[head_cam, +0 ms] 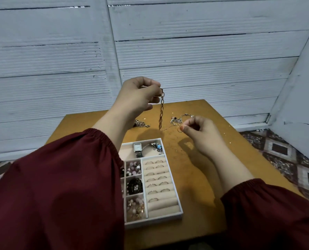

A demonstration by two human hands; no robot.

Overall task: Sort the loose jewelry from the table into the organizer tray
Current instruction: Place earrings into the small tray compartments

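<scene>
My left hand (139, 95) is raised above the table and pinches the top of a large-link chain (161, 110), which hangs straight down with its lower end near the tabletop. My right hand (197, 131) hovers lower to the right, fingers pinched on a thin chain (170, 126) that trails left on the table. The white organizer tray (179, 211) sits below my hands, holding a watch (137, 149), a bead bracelet (157, 147), several rings (155, 177) in beige rolls and beaded pieces in small compartments. My left sleeve hides the tray's left side.
Loose jewelry lies on the wooden table (200, 177): a silver chain pile (141, 123) behind my left wrist and a tangle of thin necklaces (179, 119) beyond my right hand. White plank walls stand behind the table. Patterned floor (283, 152) shows at right.
</scene>
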